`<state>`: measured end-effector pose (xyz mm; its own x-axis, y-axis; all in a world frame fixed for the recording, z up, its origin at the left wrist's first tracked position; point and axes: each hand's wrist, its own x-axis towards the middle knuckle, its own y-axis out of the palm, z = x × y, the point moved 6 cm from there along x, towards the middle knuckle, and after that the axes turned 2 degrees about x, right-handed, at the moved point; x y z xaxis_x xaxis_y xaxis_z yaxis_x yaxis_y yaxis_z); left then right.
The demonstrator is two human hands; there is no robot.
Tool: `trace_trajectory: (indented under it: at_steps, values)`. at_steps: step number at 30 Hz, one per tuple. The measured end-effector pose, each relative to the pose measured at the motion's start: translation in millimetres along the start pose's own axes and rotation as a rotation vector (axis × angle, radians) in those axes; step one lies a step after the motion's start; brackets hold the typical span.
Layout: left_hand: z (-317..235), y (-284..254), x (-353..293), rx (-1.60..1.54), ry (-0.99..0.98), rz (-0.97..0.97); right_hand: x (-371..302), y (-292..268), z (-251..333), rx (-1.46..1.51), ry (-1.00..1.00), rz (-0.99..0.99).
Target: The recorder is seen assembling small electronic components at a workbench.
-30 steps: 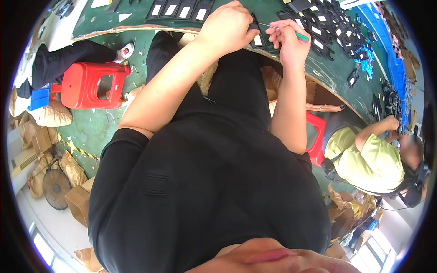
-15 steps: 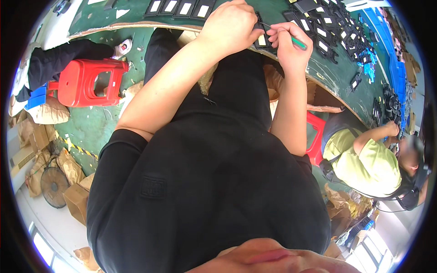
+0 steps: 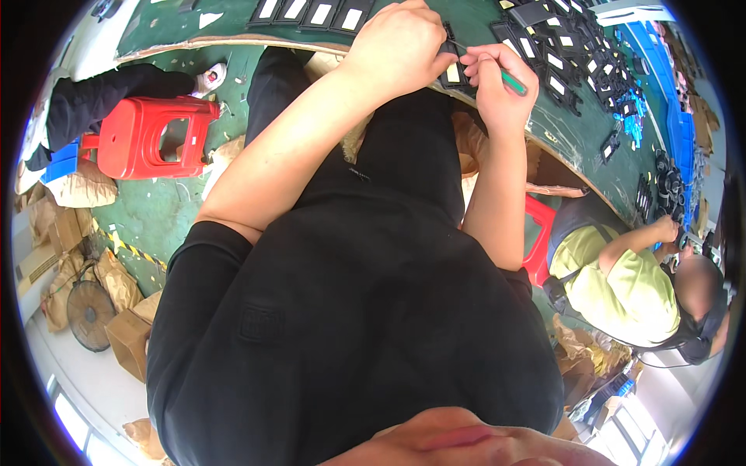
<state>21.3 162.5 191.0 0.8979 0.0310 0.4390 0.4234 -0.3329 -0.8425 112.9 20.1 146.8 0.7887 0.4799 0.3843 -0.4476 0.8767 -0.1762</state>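
At the table's near edge my left hand (image 3: 398, 46) curls over a small black plastic frame (image 3: 453, 76) with a pale rectangle in it. The thumb presses against the frame's side; the other fingertips are hidden behind the hand. My right hand (image 3: 505, 93) pinches a thin tool with a green handle (image 3: 514, 83). Its slim metal shaft points left at the frame; the tip is too small to make out. Several similar black frames (image 3: 320, 14) lie in a row left of my hands.
Many black frames (image 3: 556, 62) are heaped on the green table (image 3: 210, 31) at right, near blue pieces (image 3: 633, 116) and a blue bin (image 3: 684, 140). Red stools (image 3: 128, 140) stand at left and right. A person in a light-green shirt (image 3: 610, 283) works at right.
My right hand and the green-handled tool have shifted slightly right and down. My left hand stays nearly still over the frame. At right, the other person's head has moved slightly.
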Motion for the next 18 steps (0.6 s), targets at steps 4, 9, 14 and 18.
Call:
trace_trajectory:
  at_steps: [4,9,14,18]
  values:
    - [0,1,-1,0.014,-0.005,-0.006,1,1,1,-0.016,-0.034,0.013]
    - [-2,-2,0,0.017,0.0,0.003,2,0,-1,-0.031,-0.063,0.027]
    - [4,7,0,0.018,0.022,0.004,7,2,2,-0.027,-0.067,0.06]
    - [0,3,1,0.001,0.043,-0.019,9,-1,-11,-0.002,0.009,0.096]
